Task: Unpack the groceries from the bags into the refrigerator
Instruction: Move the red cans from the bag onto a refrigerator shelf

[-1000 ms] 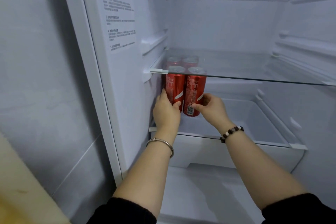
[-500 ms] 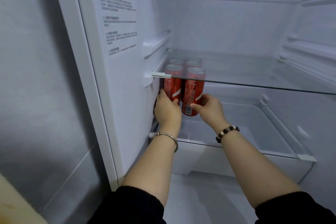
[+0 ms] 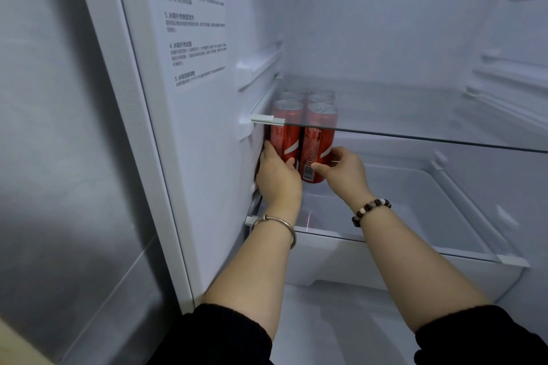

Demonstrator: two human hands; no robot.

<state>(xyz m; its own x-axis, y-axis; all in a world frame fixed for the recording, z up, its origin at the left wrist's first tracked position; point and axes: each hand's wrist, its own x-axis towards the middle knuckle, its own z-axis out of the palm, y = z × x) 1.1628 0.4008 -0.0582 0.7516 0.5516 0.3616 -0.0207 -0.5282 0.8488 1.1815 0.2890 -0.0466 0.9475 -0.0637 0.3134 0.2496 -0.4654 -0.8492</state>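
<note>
Several red soda cans stand upright as a block at the left end of a lower glass shelf inside the open refrigerator. My left hand grips the front left can, fingers between it and the fridge's left wall. My right hand grips the front right can from its right side, thumb across the label near the barcode. More cans stand behind these two, seen through the upper glass shelf. No bags are in view.
The upper glass shelf's front edge crosses just above my hands. The left inner wall carries printed text and shelf rails. A white drawer sits under the lower shelf. To the right of the cans the lower shelf is bare glass.
The view has drifted slightly closer and to the left. Both hands stay around the two front cans, and the cans sit a little deeper under the upper shelf.
</note>
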